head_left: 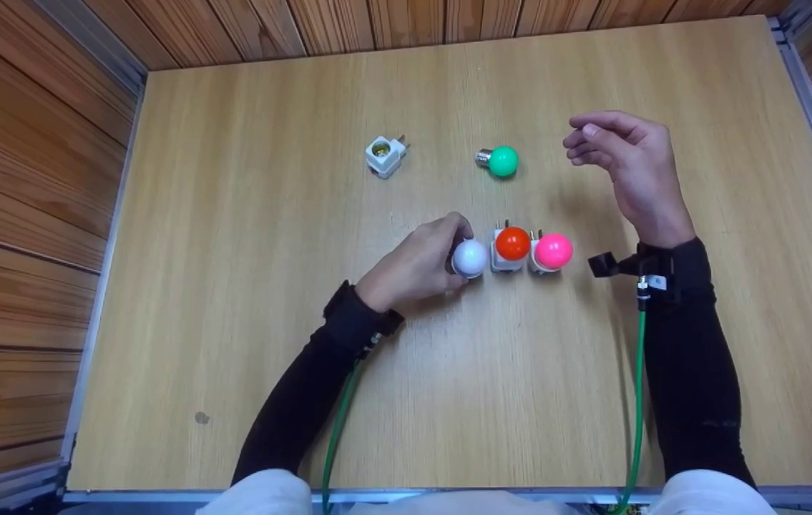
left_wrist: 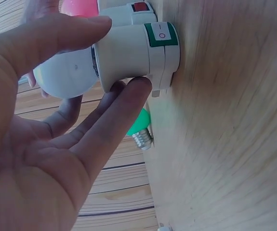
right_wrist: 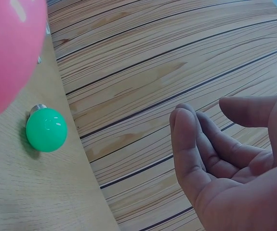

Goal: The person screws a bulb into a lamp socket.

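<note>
My left hand point(head_left: 420, 259) holds a white plug-in lamp socket point(left_wrist: 126, 53) between thumb and fingers. A white bulb point(head_left: 470, 257) sits upright in that socket, which has a green-framed switch on its side. Just right of it stand a socket with a red bulb point(head_left: 512, 243) and another with a pink bulb point(head_left: 554, 251). Raised over the table at the right, my right hand point(head_left: 634, 168) has loosely bent fingers and nothing between them. A loose green bulb point(head_left: 503, 162) lies on its side to the left of this hand, its metal screw base pointing left.
A bulbless white socket point(head_left: 385, 157) lies farther back on the wooden table point(head_left: 248, 236), its prongs toward the right. Wood-plank walls point(head_left: 406, 25) rise behind and at both sides. Green cables point(head_left: 638, 400) run from both wrists toward the front edge.
</note>
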The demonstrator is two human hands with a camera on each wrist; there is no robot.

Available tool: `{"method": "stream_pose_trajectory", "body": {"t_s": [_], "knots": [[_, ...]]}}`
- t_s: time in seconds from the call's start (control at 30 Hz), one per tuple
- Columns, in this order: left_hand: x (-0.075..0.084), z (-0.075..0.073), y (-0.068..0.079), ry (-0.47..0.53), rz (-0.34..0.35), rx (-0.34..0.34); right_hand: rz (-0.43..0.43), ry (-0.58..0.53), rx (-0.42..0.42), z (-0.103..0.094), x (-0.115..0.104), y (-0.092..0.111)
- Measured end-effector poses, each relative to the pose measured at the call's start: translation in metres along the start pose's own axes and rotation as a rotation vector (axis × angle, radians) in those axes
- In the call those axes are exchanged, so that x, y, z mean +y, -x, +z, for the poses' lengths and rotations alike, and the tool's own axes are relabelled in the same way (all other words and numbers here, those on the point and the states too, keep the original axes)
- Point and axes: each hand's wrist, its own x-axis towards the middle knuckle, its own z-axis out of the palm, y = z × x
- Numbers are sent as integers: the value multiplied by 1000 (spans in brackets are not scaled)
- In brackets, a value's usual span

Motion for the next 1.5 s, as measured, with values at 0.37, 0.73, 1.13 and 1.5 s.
{"method": "stream_pose_trajectory", "body": {"t_s": [0.37,0.73,1.13,1.5], "knots": [[-3,-23,10,26,1,13,-5,1,-14,0,0,0],[-24,-57,17,125,-59,317,16,37,-47,2,3,-4],[-56,-69,-6,118,-31,672,129,377,-153,-3,20,-23],[-65,-76,-35,-24,-221,667,206,932,-302,-6,37,-61]]}}
